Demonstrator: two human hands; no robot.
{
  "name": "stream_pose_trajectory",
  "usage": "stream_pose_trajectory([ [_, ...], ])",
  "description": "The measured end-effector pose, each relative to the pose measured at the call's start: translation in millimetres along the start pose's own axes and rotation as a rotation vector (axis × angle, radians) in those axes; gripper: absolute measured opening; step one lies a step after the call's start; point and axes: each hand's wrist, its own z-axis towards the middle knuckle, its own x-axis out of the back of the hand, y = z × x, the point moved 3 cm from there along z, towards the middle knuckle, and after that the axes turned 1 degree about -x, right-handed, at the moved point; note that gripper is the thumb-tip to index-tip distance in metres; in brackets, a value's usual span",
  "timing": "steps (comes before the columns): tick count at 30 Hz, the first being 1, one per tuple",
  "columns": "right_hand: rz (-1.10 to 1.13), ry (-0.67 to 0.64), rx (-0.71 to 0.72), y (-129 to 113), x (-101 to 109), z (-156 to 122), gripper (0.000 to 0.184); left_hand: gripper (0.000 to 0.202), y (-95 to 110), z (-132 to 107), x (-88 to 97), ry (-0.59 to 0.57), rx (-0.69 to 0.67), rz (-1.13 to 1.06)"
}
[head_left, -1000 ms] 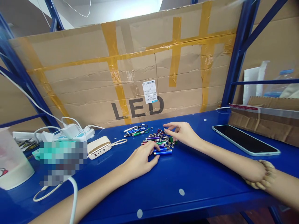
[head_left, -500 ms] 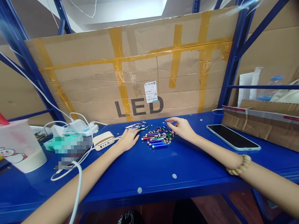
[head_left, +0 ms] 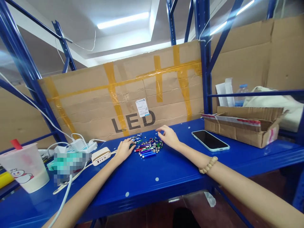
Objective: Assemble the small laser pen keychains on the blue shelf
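Observation:
My left hand (head_left: 124, 149) rests on the blue tabletop with its fingers bent around something small, partly hidden, with green showing at the fingertips. Just beyond it lies a small group of shiny blue and silver slim pieces (head_left: 137, 138). Held above the right edge of the pile, my right hand (head_left: 169, 136) has its thumb and index finger apart and nothing visible between them. Between the hands are several small metallic tubes (head_left: 149, 155) in blue, purple and red. Small silvery round pieces (head_left: 157, 146) are heaped behind and beside them.
A phone (head_left: 210, 141) and an open cardboard box (head_left: 237, 129) are on the right. At left stand a plastic cup (head_left: 26, 167), a white power bank-like box (head_left: 101, 156) and cables. A large cardboard sheet (head_left: 95, 107) closes off the back.
The camera view has tilted up and turned right. My left hand's fingers, flatter before, are now curled in around something small. My right hand stays beside the pile, much the same.

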Motion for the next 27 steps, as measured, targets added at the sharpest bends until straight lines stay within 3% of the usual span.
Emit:
stream_pose_trajectory([
  [7, -0.005, -0.016, 0.049, 1, 6, 3, 0.020, 0.023, 18, 70, -17.0, -0.059, 0.030, -0.120],
  [11, -0.026, 0.014, 0.044, 7, 15, 8, 0.020, 0.026, 22, 92, -22.4, -0.124, 0.056, -0.149],
  [21, -0.008, 0.016, 0.021, 16, 17, 10, 0.021, 0.023, 25, 87, -23.5, -0.294, 0.023, -0.318],
  [27, -0.003, -0.004, -0.002, 19, 17, 8, 0.022, 0.021, 34, 72, -22.2, -0.214, 0.049, -0.448],
])
